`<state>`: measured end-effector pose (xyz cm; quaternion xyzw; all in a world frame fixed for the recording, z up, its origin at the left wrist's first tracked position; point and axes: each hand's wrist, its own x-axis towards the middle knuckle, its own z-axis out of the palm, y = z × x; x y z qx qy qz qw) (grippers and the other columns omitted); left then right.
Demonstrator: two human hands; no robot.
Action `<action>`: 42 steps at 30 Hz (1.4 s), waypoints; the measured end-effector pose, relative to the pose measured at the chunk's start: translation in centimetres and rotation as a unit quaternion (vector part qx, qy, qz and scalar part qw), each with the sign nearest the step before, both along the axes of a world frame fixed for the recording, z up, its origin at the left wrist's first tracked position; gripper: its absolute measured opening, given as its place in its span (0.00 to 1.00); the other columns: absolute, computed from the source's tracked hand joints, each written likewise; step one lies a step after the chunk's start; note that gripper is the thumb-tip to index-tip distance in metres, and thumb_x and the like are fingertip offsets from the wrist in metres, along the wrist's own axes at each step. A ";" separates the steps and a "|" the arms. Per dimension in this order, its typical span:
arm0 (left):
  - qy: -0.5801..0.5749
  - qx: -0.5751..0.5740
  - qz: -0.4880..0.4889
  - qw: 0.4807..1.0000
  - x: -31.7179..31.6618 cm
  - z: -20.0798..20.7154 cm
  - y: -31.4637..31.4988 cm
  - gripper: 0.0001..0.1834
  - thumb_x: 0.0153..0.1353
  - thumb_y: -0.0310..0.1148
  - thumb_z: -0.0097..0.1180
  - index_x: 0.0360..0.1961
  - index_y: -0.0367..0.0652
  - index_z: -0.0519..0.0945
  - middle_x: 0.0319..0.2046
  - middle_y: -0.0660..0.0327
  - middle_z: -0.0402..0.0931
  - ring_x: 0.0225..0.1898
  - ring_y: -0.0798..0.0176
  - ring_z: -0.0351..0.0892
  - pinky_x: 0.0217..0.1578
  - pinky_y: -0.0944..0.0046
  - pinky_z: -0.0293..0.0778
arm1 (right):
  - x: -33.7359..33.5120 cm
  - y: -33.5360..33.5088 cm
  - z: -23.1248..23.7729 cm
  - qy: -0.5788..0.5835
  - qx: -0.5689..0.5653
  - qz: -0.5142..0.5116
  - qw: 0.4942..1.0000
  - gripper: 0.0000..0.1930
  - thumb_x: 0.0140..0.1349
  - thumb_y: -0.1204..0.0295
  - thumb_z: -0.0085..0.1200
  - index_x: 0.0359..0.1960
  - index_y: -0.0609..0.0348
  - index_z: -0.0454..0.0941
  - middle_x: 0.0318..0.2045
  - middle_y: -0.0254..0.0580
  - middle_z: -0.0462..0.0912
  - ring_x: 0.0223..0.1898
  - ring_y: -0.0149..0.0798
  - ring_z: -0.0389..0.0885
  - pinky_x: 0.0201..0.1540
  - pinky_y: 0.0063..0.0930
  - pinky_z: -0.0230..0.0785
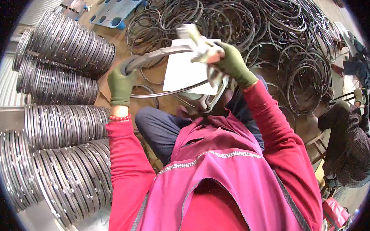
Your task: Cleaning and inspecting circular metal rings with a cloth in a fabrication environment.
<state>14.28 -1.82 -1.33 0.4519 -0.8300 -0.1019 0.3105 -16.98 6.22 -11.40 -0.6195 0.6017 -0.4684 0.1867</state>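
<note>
My left hand point(122, 86), in a green glove, is closed around the left side of a thin dark hoop point(159, 54). The hoop is held up above a white board point(181, 70) in front of my knees. My right hand point(231, 64), gloved in green too, grips a whitish cloth-like thing point(200, 48) at the hoop's right side. Motion smears that thing, so its exact kind is unclear. Whether the right fingers also touch the hoop is hidden.
Several stacks of dark hoops point(70, 124) lie along the left. A large loose heap of hoops point(238, 18) covers the floor ahead. Beyond it at the upper left is a blue pallet point(116, 11). Another person point(345, 145) sits at the right, near a wooden stool point(316, 149).
</note>
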 end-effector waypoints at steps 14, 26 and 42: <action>0.029 0.036 0.006 0.999 -0.1 -0.6 0.0 0.19 0.45 0.21 0.56 0.40 0.49 0.80 0.32 0.59 0.80 0.30 0.65 0.79 0.32 0.67 0.71 | 2.1 0.3 4.3 0.112 0.002 0.029 0.993 0.29 0.39 0.71 0.63 0.48 0.59 0.73 0.37 0.50 0.79 0.36 0.46 0.80 0.40 0.33 0.71; 0.123 0.028 -0.018 0.992 0.8 -2.1 -1.0 0.18 0.47 0.19 0.55 0.41 0.44 0.80 0.33 0.62 0.80 0.34 0.72 0.77 0.37 0.70 0.71 | 3.7 1.0 7.0 0.112 0.007 0.029 0.993 0.31 0.34 0.70 0.65 0.47 0.60 0.73 0.38 0.53 0.78 0.41 0.53 0.77 0.42 0.36 0.70; 0.251 0.062 0.025 0.966 4.2 -5.3 -1.7 0.20 0.44 0.15 0.51 0.40 0.39 0.79 0.35 0.65 0.80 0.39 0.72 0.77 0.44 0.72 0.69 | 0.9 -0.1 -1.4 -0.193 0.015 0.020 0.981 0.31 0.41 0.75 0.65 0.52 0.62 0.69 0.34 0.38 0.81 0.35 0.29 0.77 0.38 0.23 0.69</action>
